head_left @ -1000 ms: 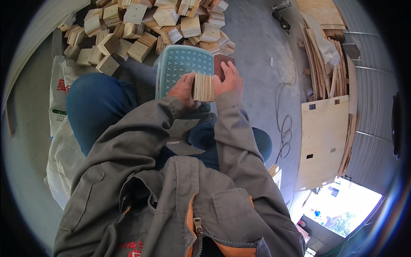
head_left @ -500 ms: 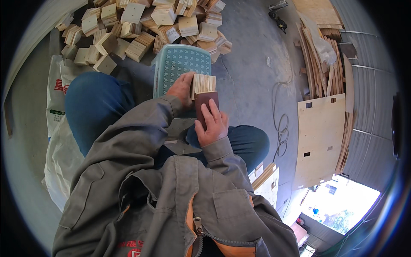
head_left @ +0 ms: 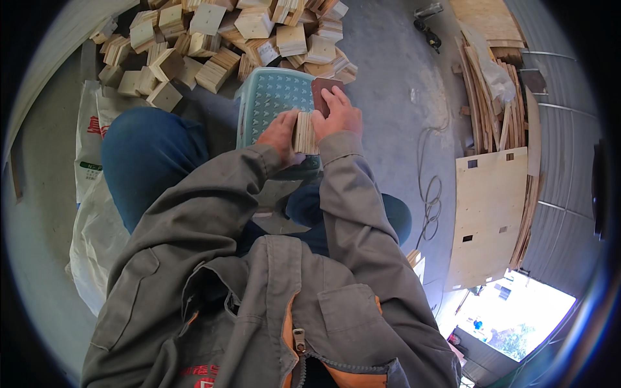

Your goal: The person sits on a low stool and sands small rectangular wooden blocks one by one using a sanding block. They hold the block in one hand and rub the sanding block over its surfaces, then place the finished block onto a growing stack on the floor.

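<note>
One plastic stool, two hands, perhaps forty wooden blocks.

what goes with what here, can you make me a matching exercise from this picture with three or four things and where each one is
Things:
1. stack of thin wooden pieces
2. dark brown block
3. pile of wooden blocks
4. big plywood sheet

Places:
A. flat on the floor at the right
B. under the right hand, on the teal plastic stool
C. heaped on the floor beyond the stool
D. held by the left hand

Pairs: 1-D, 2-B, 3-C, 4-A
</note>
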Demonstrator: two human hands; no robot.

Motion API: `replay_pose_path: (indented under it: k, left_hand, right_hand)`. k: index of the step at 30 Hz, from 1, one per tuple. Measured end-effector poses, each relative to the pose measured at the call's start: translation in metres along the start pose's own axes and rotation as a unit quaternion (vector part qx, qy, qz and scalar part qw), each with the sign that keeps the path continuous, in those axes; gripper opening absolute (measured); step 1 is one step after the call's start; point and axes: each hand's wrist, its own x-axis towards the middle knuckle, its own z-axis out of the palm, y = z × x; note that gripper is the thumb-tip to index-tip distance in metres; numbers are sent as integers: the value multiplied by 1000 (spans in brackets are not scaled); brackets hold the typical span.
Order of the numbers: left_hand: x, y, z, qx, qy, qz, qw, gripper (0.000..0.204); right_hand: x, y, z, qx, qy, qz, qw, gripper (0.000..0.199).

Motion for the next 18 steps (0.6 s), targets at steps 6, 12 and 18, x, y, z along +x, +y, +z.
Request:
replay_pose_path:
  k: [6, 12, 18]
  left_hand:
    - [-2, -3, -1, -8, 12, 10, 1000, 99]
    - [0, -5, 4, -34, 27, 22, 999, 94]
    - [3, -11, 8, -22, 28, 25, 999, 96]
  right_hand:
    - [-51, 18, 10, 21, 59, -98, 993, 58]
    - [-151, 15, -7, 68, 30, -127, 989, 61]
    - [-153, 10, -15, 54, 40, -141, 988, 63]
